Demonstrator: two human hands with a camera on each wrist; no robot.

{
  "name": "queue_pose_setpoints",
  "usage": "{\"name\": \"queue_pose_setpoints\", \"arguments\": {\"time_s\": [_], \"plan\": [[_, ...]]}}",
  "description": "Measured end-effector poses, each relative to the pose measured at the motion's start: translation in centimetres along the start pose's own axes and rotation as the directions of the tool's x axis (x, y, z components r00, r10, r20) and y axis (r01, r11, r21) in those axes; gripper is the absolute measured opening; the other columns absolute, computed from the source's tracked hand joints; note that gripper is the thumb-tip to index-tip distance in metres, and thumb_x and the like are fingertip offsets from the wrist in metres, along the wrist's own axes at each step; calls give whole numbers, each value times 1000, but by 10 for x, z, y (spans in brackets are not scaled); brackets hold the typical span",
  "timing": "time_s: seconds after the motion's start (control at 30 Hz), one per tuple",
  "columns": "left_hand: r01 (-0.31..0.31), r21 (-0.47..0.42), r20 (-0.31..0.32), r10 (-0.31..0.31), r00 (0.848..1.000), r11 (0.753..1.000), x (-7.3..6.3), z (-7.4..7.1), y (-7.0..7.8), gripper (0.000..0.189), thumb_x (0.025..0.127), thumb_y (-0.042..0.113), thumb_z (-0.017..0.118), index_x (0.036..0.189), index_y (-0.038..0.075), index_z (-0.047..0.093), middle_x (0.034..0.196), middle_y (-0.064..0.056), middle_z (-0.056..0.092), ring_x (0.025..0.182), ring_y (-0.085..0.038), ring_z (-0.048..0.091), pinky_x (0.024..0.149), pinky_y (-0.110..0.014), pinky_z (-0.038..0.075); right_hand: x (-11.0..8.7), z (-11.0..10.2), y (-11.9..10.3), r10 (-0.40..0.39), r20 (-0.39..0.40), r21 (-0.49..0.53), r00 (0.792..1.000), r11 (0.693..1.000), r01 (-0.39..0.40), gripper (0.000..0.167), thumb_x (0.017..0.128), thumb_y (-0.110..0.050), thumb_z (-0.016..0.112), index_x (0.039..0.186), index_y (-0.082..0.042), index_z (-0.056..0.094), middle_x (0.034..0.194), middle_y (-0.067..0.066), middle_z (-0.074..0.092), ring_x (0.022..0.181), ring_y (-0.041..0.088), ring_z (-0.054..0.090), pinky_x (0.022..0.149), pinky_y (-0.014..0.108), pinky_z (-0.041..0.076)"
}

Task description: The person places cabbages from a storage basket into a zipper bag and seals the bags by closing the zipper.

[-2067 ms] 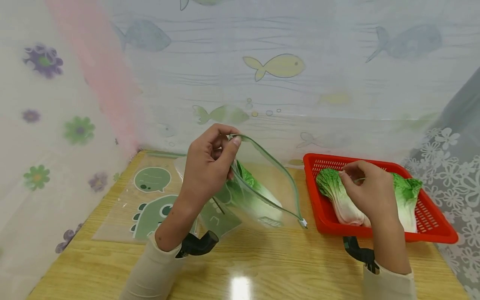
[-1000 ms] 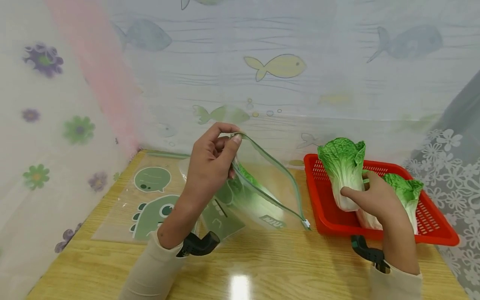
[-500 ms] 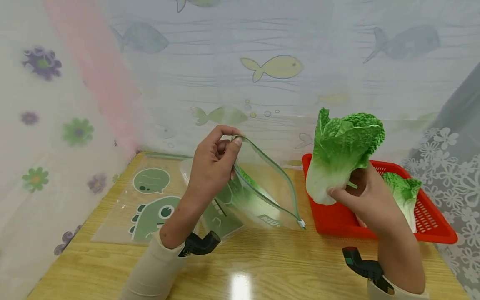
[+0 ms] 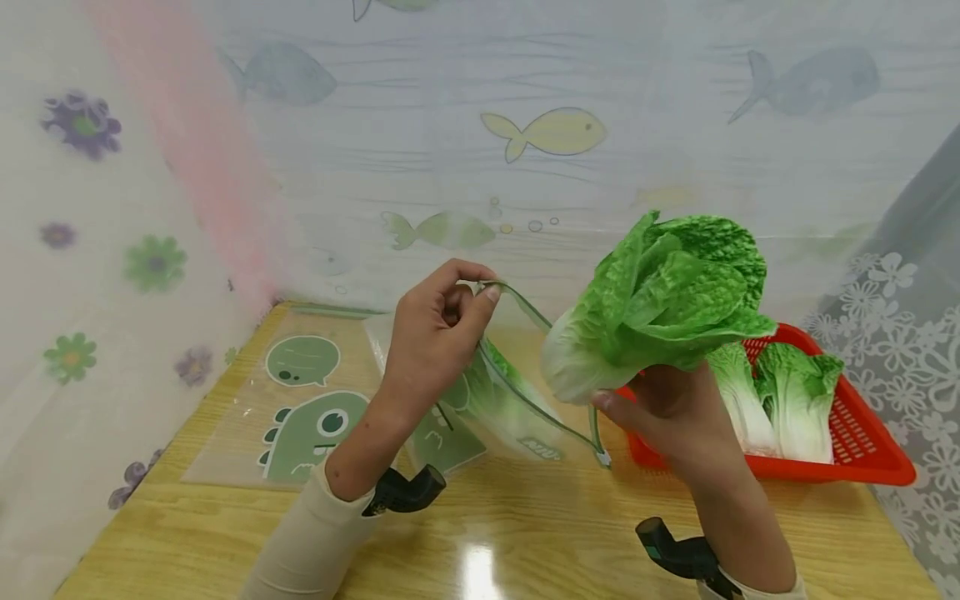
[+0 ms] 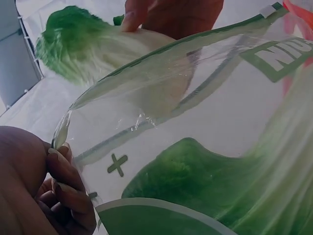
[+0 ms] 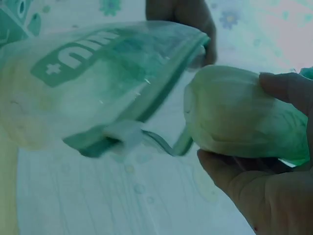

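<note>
My left hand (image 4: pixel 435 337) pinches one corner of the mouth of a clear zip bag (image 4: pixel 542 448) with green edging, and the mouth gapes. A napa cabbage (image 4: pixel 502 396) lies inside the bag, seen through its film. At the other end of the zip sits a white slider (image 4: pixel 603 457). My right hand (image 4: pixel 678 417) grips a second napa cabbage (image 4: pixel 667 292) from below, thumb on its white base. That base points left and overlaps the far side of the bag's mouth; in the right wrist view the base (image 6: pixel 230 110) is close beside the green-edged opening.
A red basket (image 4: pixel 862 473) with slotted walls stands at the right, holding two more napa cabbages (image 4: pixel 798 400). At the left a flat, green-printed zip bag (image 4: pixel 311 429) lies on the wooden table (image 4: pixel 420 550). A patterned curtain (image 4: pixel 420 167) hangs close behind the table.
My right hand has taken a napa cabbage from the red basket, lifted it and carried it left to the bag's mouth, tilting its base leftward. My left hand keeps pinching the bag, shifted slightly right.
</note>
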State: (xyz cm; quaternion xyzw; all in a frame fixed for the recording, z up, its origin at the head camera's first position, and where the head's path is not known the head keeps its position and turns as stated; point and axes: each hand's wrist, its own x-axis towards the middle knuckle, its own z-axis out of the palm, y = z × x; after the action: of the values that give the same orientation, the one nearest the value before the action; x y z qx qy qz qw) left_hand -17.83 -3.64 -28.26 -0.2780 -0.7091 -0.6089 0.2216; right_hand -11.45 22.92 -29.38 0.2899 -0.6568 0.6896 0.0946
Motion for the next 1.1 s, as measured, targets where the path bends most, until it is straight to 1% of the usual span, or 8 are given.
{"name": "queue_pose_setpoints", "arguments": {"time_s": [0.2, 0.37, 0.5, 0.57, 0.73, 0.83, 0.93, 1.1], "plan": [[-15, 10, 13, 15, 1000, 1000, -1, 1, 1, 15, 108, 10, 62, 118, 6, 72, 59, -1, 47, 47, -18, 34, 48, -33, 32, 2, 11, 7, 0, 64, -260, 998, 965, 17, 95, 80, 22, 80, 161, -10, 42, 156, 10, 51, 142, 25, 54, 115, 32, 46], [34, -89, 57, -29, 998, 995, 1, 2, 3, 15, 107, 6, 63, 120, 0, 68, 77, -9, 71, 48, -17, 46, 50, -30, 40, 4, 17, 9, -77, 26, -593, 997, 801, 77, 86, 75, 1, 95, 151, -18, 59, 145, -1, 57, 127, 19, 54, 102, 26, 46], [54, -97, 69, -47, 997, 994, 1, 3, 4, 19, 109, 8, 61, 125, -1, 65, 78, -12, 73, 46, -17, 44, 49, -30, 39, 2, 19, 8, -137, 53, -696, 989, 705, 135, 77, 72, -5, 96, 142, -13, 64, 143, 1, 54, 117, 17, 49, 90, 27, 44], [46, -80, 61, -41, 997, 996, 1, 5, 4, 19, 110, 9, 59, 126, -1, 65, 70, -9, 66, 45, -17, 41, 48, -30, 37, 1, 20, 7, -117, 77, -707, 990, 694, 137, 76, 75, -7, 94, 144, -12, 63, 145, 1, 53, 114, 16, 53, 87, 27, 47], [23, -70, 67, -19, 998, 997, -1, 7, 5, 18, 112, 10, 54, 125, 4, 65, 59, -4, 45, 43, -19, 37, 46, -32, 35, 0, 24, 8, -50, 85, -674, 995, 732, 94, 82, 80, -9, 93, 152, -19, 54, 144, -4, 60, 123, 15, 61, 99, 29, 51], [14, -84, 79, -7, 997, 996, -2, 8, 6, 16, 112, 12, 56, 123, 7, 66, 58, -3, 44, 42, -20, 39, 45, -33, 36, -1, 24, 9, -76, 82, -664, 994, 739, 111, 81, 79, -5, 94, 149, -20, 56, 138, -4, 65, 125, 17, 63, 102, 26, 50], [-3, -87, 80, 10, 997, 996, -2, 9, 7, 14, 111, 14, 58, 121, 8, 66, 58, -2, 44, 43, -19, 39, 45, -33, 35, -1, 23, 10, -138, 88, -683, 987, 712, 160, 76, 76, -2, 93, 143, -17, 61, 130, -3, 68, 116, 18, 67, 97, 21, 51], [-71, -11, 96, 72, 993, 997, -4, 11, 9, 14, 111, 13, 58, 121, 10, 66, 58, 2, 42, 45, -16, 35, 48, -31, 33, -3, 23, 10, -194, 121, -752, 974, 622, 218, 73, 79, -5, 90, 145, -12, 60, 132, 4, 66, 116, 22, 66, 98, 20, 49]]}}
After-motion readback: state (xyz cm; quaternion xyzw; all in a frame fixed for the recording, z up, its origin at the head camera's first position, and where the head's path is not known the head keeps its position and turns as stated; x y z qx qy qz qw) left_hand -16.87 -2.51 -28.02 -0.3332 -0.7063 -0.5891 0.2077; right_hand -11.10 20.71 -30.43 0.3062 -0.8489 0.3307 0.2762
